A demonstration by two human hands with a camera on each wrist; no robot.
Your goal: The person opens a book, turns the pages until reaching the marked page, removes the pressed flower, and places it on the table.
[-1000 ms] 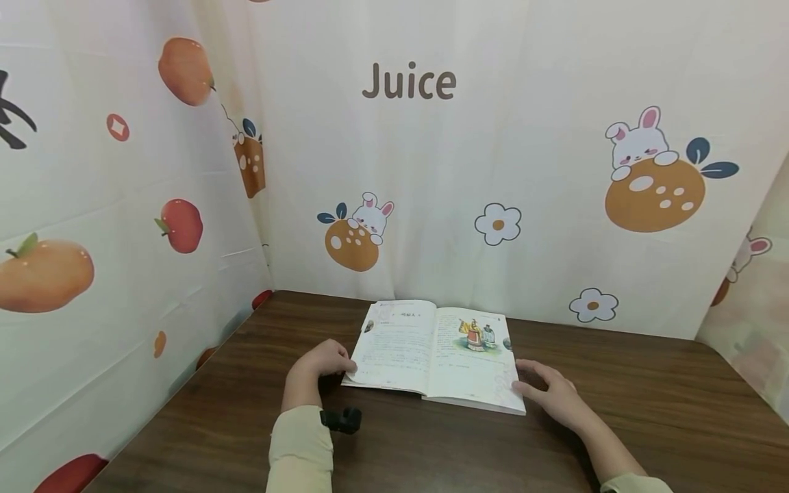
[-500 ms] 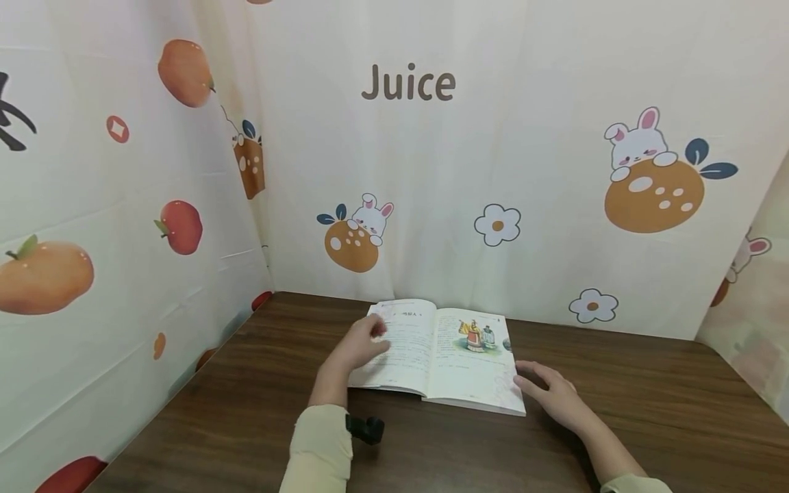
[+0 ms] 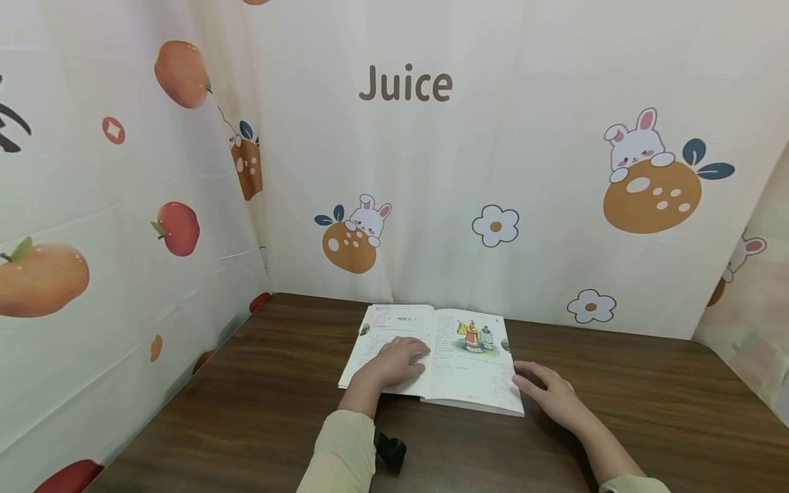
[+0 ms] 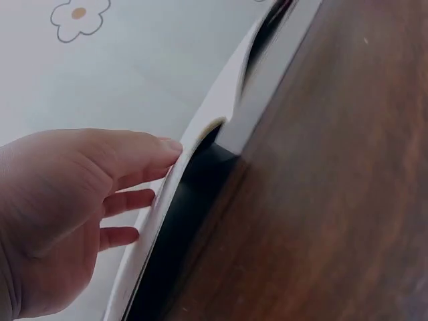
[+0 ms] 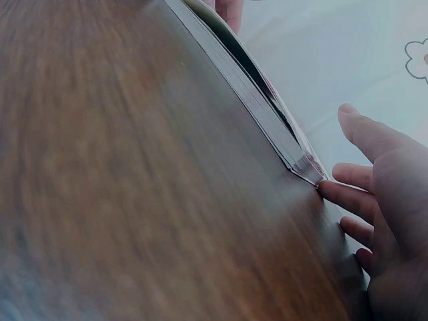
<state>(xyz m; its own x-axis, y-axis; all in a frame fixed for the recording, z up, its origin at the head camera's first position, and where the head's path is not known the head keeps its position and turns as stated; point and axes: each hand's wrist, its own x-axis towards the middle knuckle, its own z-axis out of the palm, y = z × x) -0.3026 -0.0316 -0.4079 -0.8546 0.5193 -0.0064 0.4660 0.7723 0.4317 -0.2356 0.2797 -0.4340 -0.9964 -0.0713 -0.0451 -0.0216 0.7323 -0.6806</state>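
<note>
An open book (image 3: 468,380) lies on the brown table, with text on the left page and a coloured picture of two robed figures on the right page. My left hand (image 3: 397,363) rests on the left page close to the centre fold, its fingers loosely extended. In the left wrist view, the fingertips of the left hand (image 4: 87,200) touch the page, which bows up from the table. My right hand (image 3: 551,394) lies at the right edge of the book. Seen from the right wrist, the right hand (image 5: 381,194) has spread fingers, one touching the book's corner.
The brown wooden table (image 3: 246,411) extends around the book on both sides and in front. A white curtain (image 3: 444,171) with printed fruit, rabbits and flowers hangs behind and at the left. A black wrist device (image 3: 390,450) sits on my left sleeve (image 3: 342,448).
My left hand has left the book's left edge, passed over the left page, and come down near the fold. The right hand has stayed at the right edge.
</note>
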